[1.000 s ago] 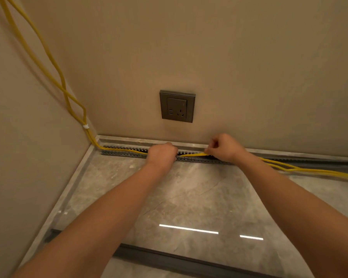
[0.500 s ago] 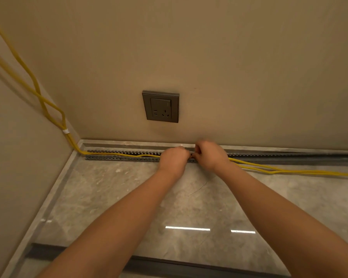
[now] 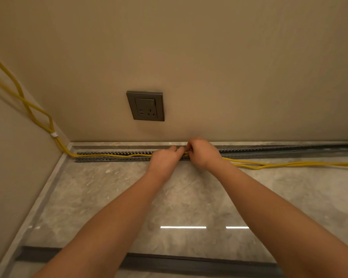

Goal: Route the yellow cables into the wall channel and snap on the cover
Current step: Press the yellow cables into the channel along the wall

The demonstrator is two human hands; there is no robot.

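**At the foot of the wall: cables partly in, cover not yet on**

Down by the floor edge, seen from my head camera, both my hands meet over the channel (image 3: 113, 155), below and a little to the right of the socket (image 3: 146, 106). My right hand (image 3: 203, 155) is curled tight around the yellow cables (image 3: 289, 164) and pinches them just above the slot. My left hand (image 3: 165, 159) lies bent over them just beside it, knuckles toward me. Its fingers are hidden, so I cannot tell whether they grip the cables or only press on them.

To my left, the cables come down the side wall, pass a white tie (image 3: 54, 134) and lie inside the channel up to my hands, with one slight hump. To my right they lie loose on the floor (image 3: 109, 197), beside the open channel.

I judge the routing less than half done. A dark strip (image 3: 189, 263) on the floor near me is probably the cover, untouched.
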